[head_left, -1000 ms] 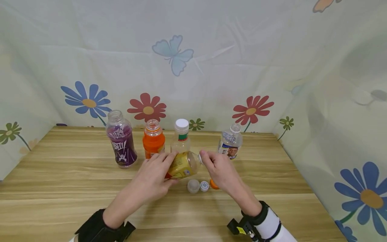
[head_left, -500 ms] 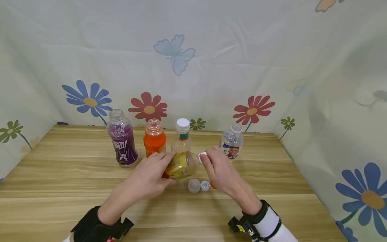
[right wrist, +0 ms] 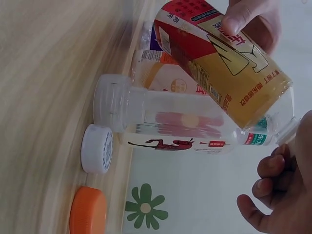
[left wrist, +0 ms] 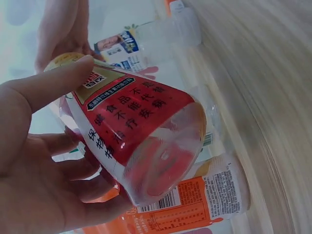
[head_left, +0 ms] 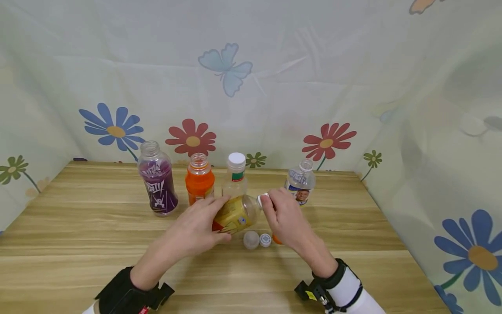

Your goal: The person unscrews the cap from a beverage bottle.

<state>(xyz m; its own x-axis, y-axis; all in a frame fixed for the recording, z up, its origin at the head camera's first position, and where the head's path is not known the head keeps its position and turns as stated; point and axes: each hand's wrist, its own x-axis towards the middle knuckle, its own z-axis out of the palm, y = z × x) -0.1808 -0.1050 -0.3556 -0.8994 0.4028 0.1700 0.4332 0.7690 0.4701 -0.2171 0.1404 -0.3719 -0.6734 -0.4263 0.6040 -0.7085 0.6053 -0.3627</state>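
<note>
Our left hand (head_left: 198, 224) grips the red-and-gold drink bottle (head_left: 236, 214), which lies tilted above the wooden table (head_left: 235, 279), while our right hand (head_left: 288, 218) pinches its white cap (head_left: 262, 199). We judge this the cap-turning step — loosening or tightening, we cannot tell — and the next move seems to call for steady bracing against a firm twist.

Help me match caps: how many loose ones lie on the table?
3, in the head view: a translucent cap, a white cap right of it, then an orange cap partly behind the right hand. More may be hidden.
</note>
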